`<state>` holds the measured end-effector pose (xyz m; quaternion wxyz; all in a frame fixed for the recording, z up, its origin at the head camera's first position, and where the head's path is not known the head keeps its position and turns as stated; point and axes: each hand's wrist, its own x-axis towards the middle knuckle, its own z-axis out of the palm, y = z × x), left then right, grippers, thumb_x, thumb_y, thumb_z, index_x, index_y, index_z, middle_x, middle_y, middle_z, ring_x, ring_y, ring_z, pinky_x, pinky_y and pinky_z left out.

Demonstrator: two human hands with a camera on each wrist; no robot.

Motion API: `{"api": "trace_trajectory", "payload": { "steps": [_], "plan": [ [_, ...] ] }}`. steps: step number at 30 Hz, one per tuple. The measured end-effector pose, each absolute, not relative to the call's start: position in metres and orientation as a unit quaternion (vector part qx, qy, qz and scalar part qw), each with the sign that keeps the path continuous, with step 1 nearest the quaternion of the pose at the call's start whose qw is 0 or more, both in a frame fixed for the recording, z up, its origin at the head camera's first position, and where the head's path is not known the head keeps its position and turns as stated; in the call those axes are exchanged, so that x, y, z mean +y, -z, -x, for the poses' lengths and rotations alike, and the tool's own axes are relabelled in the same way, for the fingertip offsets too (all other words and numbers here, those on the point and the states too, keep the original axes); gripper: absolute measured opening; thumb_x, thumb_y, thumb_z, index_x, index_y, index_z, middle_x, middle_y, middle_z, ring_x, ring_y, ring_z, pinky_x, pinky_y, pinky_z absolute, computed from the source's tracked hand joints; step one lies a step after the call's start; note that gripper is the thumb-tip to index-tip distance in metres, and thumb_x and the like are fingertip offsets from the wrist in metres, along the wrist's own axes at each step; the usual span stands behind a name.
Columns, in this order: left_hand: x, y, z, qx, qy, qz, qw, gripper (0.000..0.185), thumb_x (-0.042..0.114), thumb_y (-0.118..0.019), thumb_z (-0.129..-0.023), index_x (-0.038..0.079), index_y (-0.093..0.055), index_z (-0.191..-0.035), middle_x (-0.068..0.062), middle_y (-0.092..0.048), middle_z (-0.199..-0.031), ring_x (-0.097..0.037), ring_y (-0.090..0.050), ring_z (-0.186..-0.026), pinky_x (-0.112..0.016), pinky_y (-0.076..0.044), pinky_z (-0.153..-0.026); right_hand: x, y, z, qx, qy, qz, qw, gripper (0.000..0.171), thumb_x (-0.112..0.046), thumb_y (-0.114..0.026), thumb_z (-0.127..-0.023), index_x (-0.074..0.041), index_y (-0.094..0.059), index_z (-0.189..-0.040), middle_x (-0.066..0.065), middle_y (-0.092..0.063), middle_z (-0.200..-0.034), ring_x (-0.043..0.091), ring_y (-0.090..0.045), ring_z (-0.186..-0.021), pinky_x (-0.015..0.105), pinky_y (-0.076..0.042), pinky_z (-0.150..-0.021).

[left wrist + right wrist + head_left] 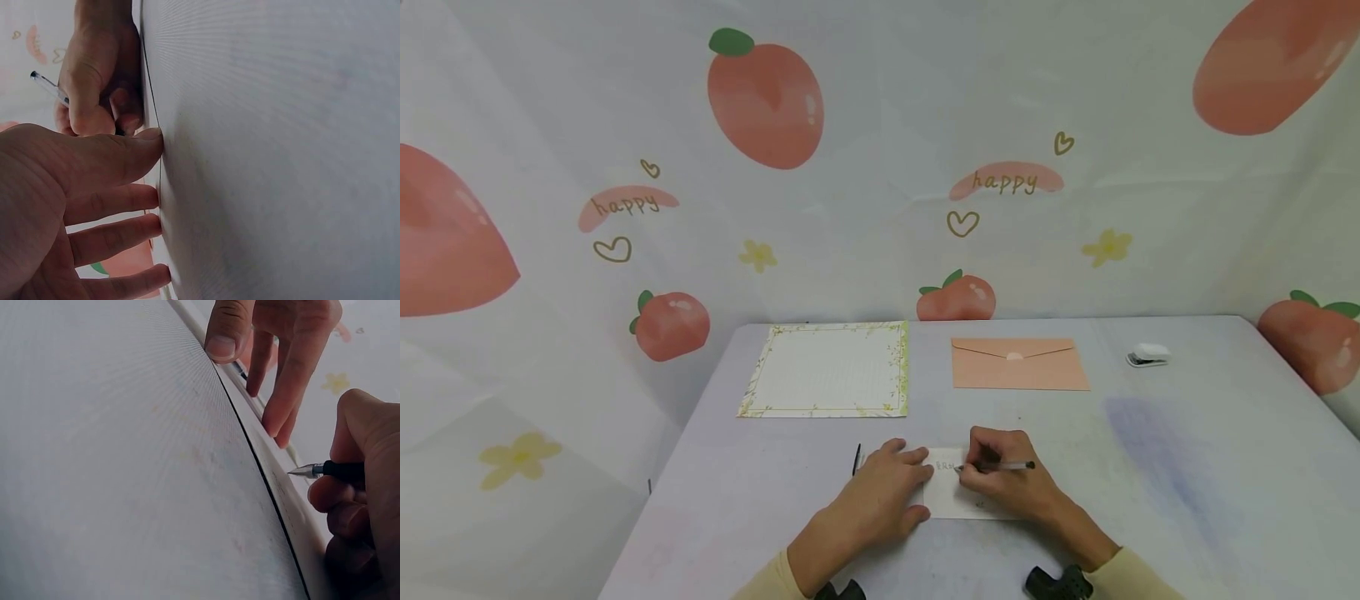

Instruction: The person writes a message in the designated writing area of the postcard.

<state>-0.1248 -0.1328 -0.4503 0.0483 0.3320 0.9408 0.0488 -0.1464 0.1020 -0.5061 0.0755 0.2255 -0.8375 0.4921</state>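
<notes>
A small white card (951,500) lies at the front middle of the table, with a short line of handwriting near its top and a small mark lower down. My right hand (1011,471) pinches a gel pen (1018,466) with a clear barrel and a black grip. In the right wrist view the pen's metal tip (303,470) is right at the card's surface, by the writing. My left hand (883,492) rests with spread fingers on the card's left edge, its thumb at the lower left. A thin black pen cap (856,459) shows just beyond the left hand.
A large sheet of letter paper (831,371) with a floral border lies at the back left. Right of it is a closed peach envelope (1021,367). A small white stapler (1148,355) sits at the back right. Behind the table hangs a peach-printed cloth (865,200).
</notes>
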Motion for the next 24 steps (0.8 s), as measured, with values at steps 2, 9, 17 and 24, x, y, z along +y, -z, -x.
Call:
{"api": "trace_trajectory", "payload": {
  "steps": [2,9,17,24],
  "plan": [
    [-0.1327,0.4505,0.1247,0.941,-0.049,-0.332,0.049,0.047,0.037,-0.090,-0.090,0.017,-0.080,-0.130,-0.003,-0.073,-0.146,-0.036,-0.068,-0.133,-0.049,-0.058,-0.111,0.1023,0.5065,0.1464,-0.835,-0.493,-0.231,0.074,0.031,0.004,-0.075,-0.076,-0.024,-0.061,-0.075,-0.020,-0.059,-0.068,0.000,-0.053,-0.063,0.021,-0.045,-0.057],
    [-0.1324,0.4514,0.1249,0.941,-0.050,-0.331,0.051,0.047,0.037,-0.090,-0.090,0.017,-0.080,-0.131,-0.003,-0.073,-0.147,-0.035,-0.068,-0.134,-0.049,-0.058,-0.112,0.1061,0.5081,0.1469,-0.826,-0.507,-0.225,0.103,0.034,0.008,-0.074,-0.076,-0.023,-0.060,-0.075,-0.016,-0.060,-0.070,0.000,-0.053,-0.062,0.021,-0.045,-0.056],
    [-0.1317,0.4508,0.1251,0.941,-0.049,-0.332,0.052,0.048,0.037,-0.090,-0.090,0.017,-0.079,-0.133,-0.003,-0.072,-0.147,-0.035,-0.067,-0.135,-0.049,-0.057,-0.113,0.1107,0.5067,0.1466,-0.827,-0.508,-0.226,0.084,0.034,0.006,-0.076,-0.080,-0.024,-0.063,-0.079,-0.015,-0.063,-0.072,0.000,-0.052,-0.062,0.021,-0.044,-0.055],
    [-0.1328,0.4510,0.1252,0.941,-0.044,-0.333,0.050,0.048,0.037,-0.091,-0.089,0.017,-0.080,-0.132,-0.003,-0.072,-0.147,-0.035,-0.068,-0.135,-0.049,-0.058,-0.112,0.1084,0.5079,0.1470,-0.829,-0.504,-0.229,0.086,0.033,0.006,-0.076,-0.081,-0.024,-0.063,-0.079,-0.016,-0.061,-0.071,0.000,-0.051,-0.062,0.020,-0.042,-0.055]
  ]
}}
